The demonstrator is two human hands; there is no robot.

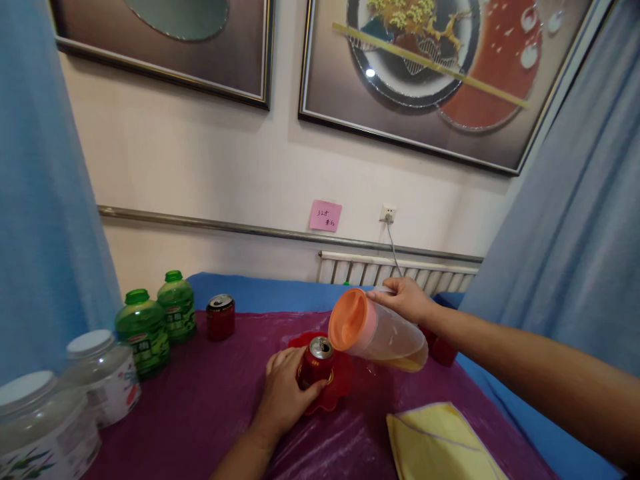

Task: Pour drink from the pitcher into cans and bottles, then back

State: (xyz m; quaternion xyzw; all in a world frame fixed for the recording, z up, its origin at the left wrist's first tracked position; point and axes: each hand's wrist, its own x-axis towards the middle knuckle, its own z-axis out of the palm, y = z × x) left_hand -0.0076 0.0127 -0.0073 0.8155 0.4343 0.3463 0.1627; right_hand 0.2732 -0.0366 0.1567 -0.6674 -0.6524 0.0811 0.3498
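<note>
My left hand [286, 392] is closed round a red drink can [317, 367], its top opening facing up. The can stands on a red scalloped plate [341, 387]. My right hand [407, 299] grips the handle of a clear plastic pitcher [393, 337] with an orange lid [349, 321]. The pitcher is tipped left, its lid right above the can's top and a yellowish liquid lying along its lower side. Whether liquid is running into the can cannot be made out.
Left stand two clear white-lidded jars [103, 377], two green bottles [145, 333] and another red can [221, 317]. A folded yellow cloth [443, 443] lies front right. Red items [443, 348] sit partly hidden behind the pitcher. A radiator [360, 268] lines the wall.
</note>
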